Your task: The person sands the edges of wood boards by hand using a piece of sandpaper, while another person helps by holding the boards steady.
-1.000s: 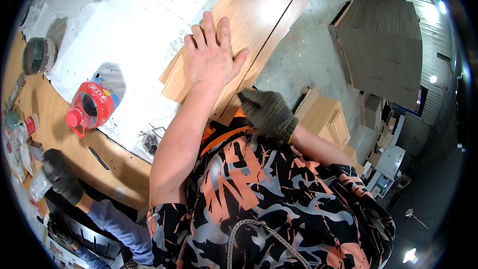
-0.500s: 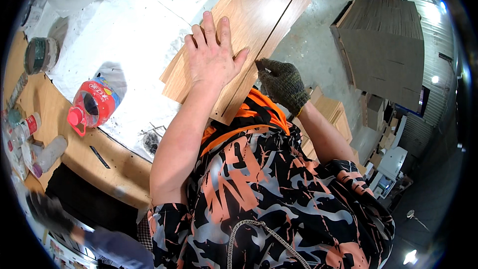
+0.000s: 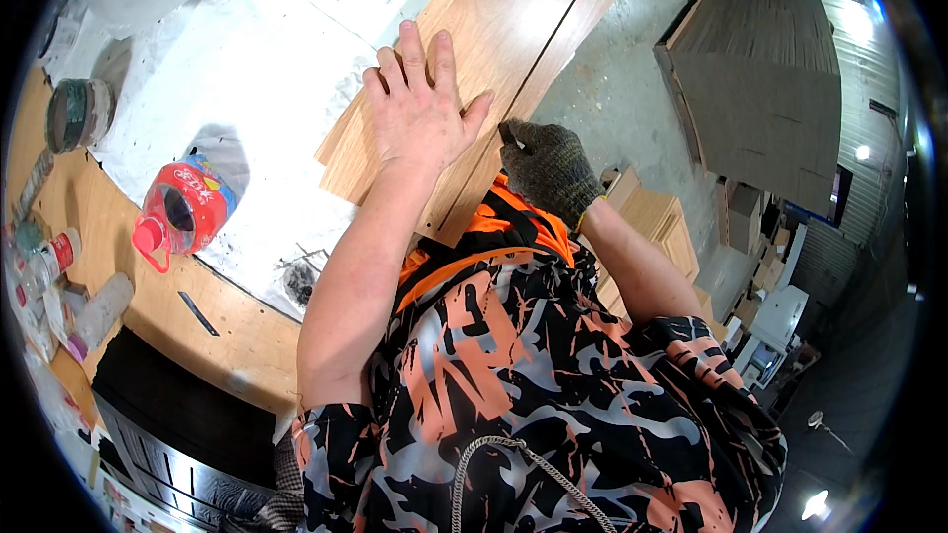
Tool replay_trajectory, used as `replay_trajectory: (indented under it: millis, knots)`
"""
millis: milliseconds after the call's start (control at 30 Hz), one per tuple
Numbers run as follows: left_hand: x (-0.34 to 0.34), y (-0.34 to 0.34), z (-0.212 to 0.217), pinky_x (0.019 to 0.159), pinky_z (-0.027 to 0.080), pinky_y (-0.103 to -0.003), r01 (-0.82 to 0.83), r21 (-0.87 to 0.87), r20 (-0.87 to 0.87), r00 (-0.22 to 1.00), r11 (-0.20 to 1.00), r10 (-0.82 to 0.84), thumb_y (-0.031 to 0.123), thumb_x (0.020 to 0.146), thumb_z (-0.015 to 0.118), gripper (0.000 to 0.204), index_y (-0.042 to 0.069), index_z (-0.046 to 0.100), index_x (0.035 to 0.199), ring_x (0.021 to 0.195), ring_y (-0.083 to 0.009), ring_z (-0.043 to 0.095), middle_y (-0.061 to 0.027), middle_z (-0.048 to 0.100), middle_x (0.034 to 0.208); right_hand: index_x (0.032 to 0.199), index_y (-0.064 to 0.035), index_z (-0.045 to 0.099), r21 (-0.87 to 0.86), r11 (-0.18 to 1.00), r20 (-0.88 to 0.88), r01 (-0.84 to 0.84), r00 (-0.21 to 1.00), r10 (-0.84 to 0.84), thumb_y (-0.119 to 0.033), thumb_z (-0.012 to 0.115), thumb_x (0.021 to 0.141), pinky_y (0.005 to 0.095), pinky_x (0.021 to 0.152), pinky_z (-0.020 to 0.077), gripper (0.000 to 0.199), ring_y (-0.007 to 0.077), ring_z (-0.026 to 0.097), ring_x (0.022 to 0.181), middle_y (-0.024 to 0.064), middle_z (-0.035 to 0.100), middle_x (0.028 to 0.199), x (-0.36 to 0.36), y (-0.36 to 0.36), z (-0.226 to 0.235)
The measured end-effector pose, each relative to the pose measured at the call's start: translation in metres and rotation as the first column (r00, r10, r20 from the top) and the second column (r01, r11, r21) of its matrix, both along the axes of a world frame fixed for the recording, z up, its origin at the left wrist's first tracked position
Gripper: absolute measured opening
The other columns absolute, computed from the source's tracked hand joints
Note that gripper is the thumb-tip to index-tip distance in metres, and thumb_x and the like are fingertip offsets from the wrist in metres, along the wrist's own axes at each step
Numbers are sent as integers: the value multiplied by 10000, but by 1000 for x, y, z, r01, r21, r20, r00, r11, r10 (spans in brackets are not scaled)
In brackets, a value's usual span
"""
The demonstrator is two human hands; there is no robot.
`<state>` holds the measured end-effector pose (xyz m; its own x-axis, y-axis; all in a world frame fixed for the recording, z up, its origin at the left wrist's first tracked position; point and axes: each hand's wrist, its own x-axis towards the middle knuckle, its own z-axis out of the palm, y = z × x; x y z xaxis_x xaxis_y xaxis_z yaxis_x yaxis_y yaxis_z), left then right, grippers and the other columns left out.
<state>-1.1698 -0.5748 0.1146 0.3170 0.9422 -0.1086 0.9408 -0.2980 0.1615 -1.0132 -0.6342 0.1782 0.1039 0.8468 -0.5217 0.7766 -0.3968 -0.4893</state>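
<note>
A light-brown wood-grain panel (image 3: 491, 25) lies slantwise before me, with a narrow dark groove (image 3: 555, 43) running along its right side. My left hand (image 3: 420, 123) is bare and lies flat on the panel, fingers spread. My right hand (image 3: 553, 170) wears a dark grey-green knitted glove and is closed at the panel's right edge, its fingertips at the groove. A small dark tip shows by those fingertips; the glove hides whatever it belongs to. Orange-and-black cloth (image 3: 513, 222) sits under the panel's near end, against my body.
A red-labelled plastic bottle with a red cap (image 3: 188, 207) and a round tin (image 3: 77, 115) stand on the left. Several bottles (image 3: 99, 301) crowd the far-left edge. Beyond the floor on the right is a tall stack of grey boards (image 3: 760, 99); wooden panels (image 3: 652, 237) stand nearer.
My right hand has slid slightly toward me and left along the groove. My left hand stays nearly in place. Another person's gloved hand and sleeve have left the lower-left corner.
</note>
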Motion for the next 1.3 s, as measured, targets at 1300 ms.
replay_trajectory:
  millis: [1300]
  knots:
    - [2,-1,1,1071,337,-513,-4,29,-38,999,1000,6,678,993,315,847,79,278,1591,1319,-411,401,-255,244,1621,1100,15,563,181,969,-121,-167,974,191,-117,606,876,518,636,497,264,425,653,727,246,659,791,-42,-80,-21]
